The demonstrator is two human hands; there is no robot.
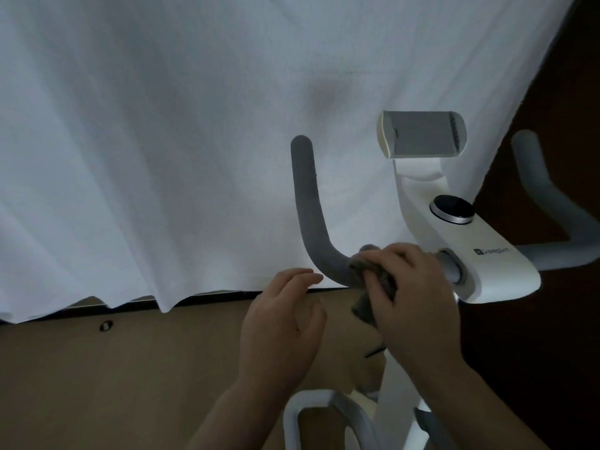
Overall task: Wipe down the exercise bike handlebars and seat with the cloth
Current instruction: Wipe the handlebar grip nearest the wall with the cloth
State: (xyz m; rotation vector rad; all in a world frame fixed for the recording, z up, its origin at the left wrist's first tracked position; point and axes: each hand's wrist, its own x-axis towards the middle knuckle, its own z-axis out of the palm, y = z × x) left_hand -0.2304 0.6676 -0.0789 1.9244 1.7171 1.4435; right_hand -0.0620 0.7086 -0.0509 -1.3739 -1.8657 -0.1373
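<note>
A: Cloth noted: dark grey, soft and limp, bunched round the left handlebar at its lower bend, just beside the white console housing. Judged light and easily crumpled; a loose tail is seen hanging below the bar.

B: Grip?

A: Right hand is laid over the cloth, fingers curled round it and the bar together. Left hand is held just beside the bend, fingers relaxed and apart, nothing held; whether the bar is touched cannot be told.

B: The bar itself?

A: Grey foam-like sleeve, judged slightly yielding and grippy, over a stiff tube. Cloth is best kept wrapped fully round and drawn along the curve toward the tip.

B: Surroundings?

A: White curtain hangs close behind the bar tip and may be brushed. Phone holder and dial knob stand on the console, near the wiping path. Right handlebar is well apart. Seat is not in view. Frame tubing is seen below, over the brown floor.
</note>
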